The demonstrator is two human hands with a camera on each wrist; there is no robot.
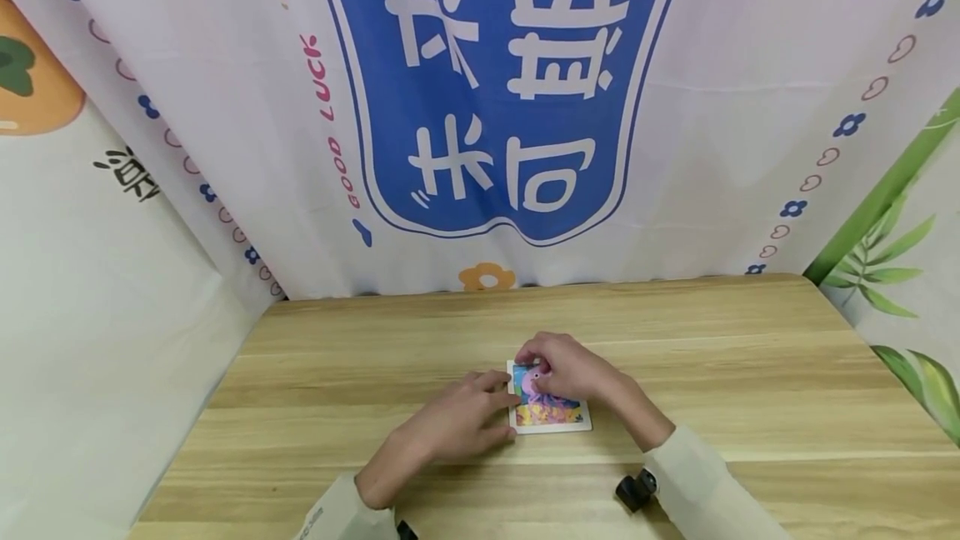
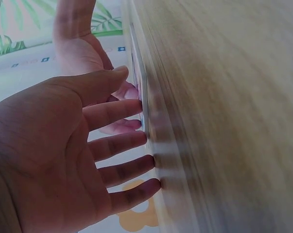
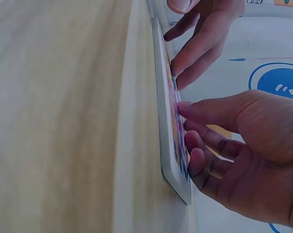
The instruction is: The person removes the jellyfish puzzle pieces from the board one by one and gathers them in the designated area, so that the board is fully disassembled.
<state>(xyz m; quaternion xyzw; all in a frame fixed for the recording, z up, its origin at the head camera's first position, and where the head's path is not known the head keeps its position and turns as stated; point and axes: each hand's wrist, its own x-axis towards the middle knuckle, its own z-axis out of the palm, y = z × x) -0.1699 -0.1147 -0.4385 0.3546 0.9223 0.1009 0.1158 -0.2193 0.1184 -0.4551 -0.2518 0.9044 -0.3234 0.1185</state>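
Note:
A small flat board [image 1: 553, 430] with a white border and a colourful cartoon picture lies on the table, showing a pink character and yellow flowers. My left hand [image 1: 459, 417] rests at its left edge with fingers spread; the fingertips touch the edge and the tabletop beside it. My right hand [image 1: 576, 367] reaches over the picture from the right, fingers curled, with thumb and fingertips down on its upper part. In the right wrist view the board [image 3: 164, 145] lies flat under that thumb. Whether the right fingers pinch a loose piece, I cannot tell.
The wooden table [image 1: 360, 340] extends around the board on all sides. A printed white curtain [image 1: 697, 148] hangs behind its back edge, with more printed cloth at left and right. A small black device [image 1: 636, 490] sits at the right sleeve's cuff.

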